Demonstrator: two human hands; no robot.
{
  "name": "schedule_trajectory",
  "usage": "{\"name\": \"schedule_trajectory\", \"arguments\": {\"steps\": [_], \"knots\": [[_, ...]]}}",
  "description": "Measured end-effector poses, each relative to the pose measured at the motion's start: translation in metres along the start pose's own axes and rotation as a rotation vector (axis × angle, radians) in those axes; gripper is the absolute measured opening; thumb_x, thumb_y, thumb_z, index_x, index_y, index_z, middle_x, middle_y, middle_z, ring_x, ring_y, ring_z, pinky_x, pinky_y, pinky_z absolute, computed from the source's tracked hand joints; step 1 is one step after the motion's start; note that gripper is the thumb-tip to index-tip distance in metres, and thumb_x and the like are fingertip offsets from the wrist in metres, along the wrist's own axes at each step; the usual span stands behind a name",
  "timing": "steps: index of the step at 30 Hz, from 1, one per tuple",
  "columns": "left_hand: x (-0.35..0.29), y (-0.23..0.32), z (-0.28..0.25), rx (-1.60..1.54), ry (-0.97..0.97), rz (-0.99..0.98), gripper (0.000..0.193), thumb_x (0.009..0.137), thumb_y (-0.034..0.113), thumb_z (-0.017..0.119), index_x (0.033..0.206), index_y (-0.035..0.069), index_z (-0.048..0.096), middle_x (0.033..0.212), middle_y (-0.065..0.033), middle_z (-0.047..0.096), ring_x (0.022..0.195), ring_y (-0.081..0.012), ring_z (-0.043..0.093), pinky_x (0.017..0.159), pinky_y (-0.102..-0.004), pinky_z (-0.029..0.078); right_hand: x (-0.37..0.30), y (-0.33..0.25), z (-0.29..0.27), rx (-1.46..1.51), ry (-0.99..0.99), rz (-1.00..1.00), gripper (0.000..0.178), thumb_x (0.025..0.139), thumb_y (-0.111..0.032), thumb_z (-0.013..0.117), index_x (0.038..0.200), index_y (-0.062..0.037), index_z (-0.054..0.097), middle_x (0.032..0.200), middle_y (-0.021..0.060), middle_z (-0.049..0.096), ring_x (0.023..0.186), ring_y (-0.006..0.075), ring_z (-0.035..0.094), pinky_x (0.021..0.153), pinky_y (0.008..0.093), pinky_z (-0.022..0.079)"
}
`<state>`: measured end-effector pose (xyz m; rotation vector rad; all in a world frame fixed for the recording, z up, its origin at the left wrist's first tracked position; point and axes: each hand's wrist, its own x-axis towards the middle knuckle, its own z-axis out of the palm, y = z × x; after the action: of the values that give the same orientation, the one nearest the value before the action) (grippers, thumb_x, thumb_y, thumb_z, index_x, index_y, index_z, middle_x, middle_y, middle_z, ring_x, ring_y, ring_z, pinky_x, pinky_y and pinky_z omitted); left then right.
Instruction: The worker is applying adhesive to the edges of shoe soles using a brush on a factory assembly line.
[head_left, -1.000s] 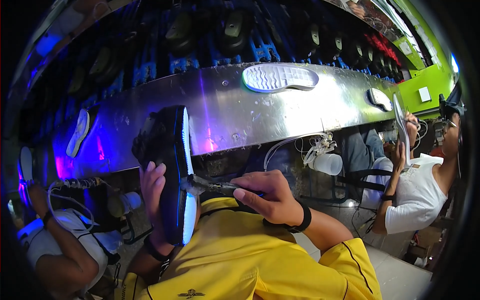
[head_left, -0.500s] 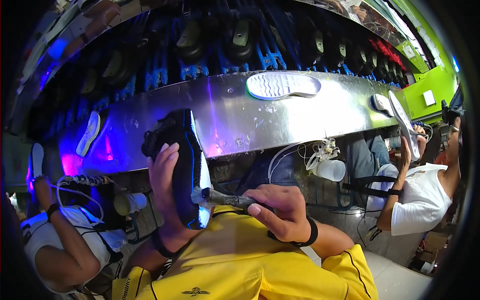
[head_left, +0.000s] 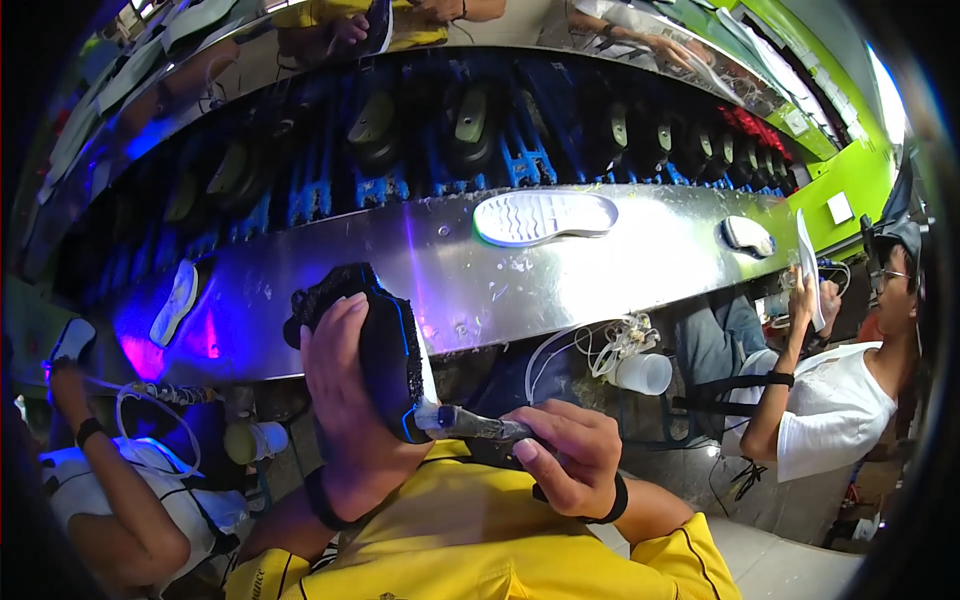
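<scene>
A black shoe upper (head_left: 388, 335) with a bright blue line round its side is held up by my left hand (head_left: 345, 405), whose fingers wrap its left side. Its pale underside shows as a narrow strip along the right edge. Between the thumb and fingers of my right hand (head_left: 575, 452) is a dark-handled brush (head_left: 485, 426). The brush's pale tip touches the near end of the upper, at its lower right edge. Part of the upper is covered by my left fingers.
Beyond my hands runs a metal ledge (head_left: 350, 260) bearing a white sole (head_left: 545, 218) and other soles. Behind it, shoes on a dark rack (head_left: 440, 130) stand in a row. A white cup (head_left: 642, 373) hangs at right. Co-workers sit on both sides, one a person in white (head_left: 835, 405).
The shoe upper has turned, so less of its pale underside shows. The brush tip has shifted a little right with it, still at the near end. The whole view has tilted upward slightly.
</scene>
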<state>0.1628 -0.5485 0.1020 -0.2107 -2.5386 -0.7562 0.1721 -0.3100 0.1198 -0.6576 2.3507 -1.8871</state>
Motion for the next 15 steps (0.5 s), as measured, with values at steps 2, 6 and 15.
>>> {"name": "schedule_trajectory", "arguments": {"steps": [2, 6, 15], "knots": [[0.006, 0.007, 0.003, 0.031, -0.015, -0.022, 0.087, 0.072, 0.014, 0.079, 0.150, -0.002, 0.045, 0.146, -0.0236, 0.053, 0.137, -0.0484, 0.053, 0.121, -0.0613, 0.036, 0.001, -0.004, -0.001, -0.026, 0.044, -0.004, 0.024, 0.093, -0.006, 0.073, 0.114, 0.0065, 0.075, 0.074, 0.0129, 0.066, 0.056, 0.0215, 0.060, 0.053, 0.0318, 0.046], [0.021, 0.014, 0.015, 0.087, -0.014, -0.046, 0.090, 0.071, 0.016, 0.082, 0.150, -0.001, 0.044, 0.144, -0.0245, 0.053, 0.136, -0.0486, 0.053, 0.120, -0.0643, 0.034, 0.003, -0.016, -0.008, -0.156, 0.167, 0.012, 0.022, 0.094, -0.004, 0.073, 0.114, 0.0047, 0.075, 0.073, 0.0109, 0.063, 0.054, 0.0206, 0.058, 0.052, 0.0324, 0.044], [0.048, 0.012, 0.011, 0.086, -0.130, 0.030, 0.092, 0.068, 0.011, 0.083, 0.149, -0.004, 0.043, 0.142, -0.0265, 0.054, 0.134, -0.0489, 0.054, 0.115, -0.0658, 0.039, 0.027, -0.027, -0.030, -0.414, 0.186, -0.016, 0.019, 0.092, -0.005, 0.073, 0.110, 0.0020, 0.075, 0.069, 0.0087, 0.056, 0.052, 0.0202, 0.054, 0.050, 0.0328, 0.042]]}}
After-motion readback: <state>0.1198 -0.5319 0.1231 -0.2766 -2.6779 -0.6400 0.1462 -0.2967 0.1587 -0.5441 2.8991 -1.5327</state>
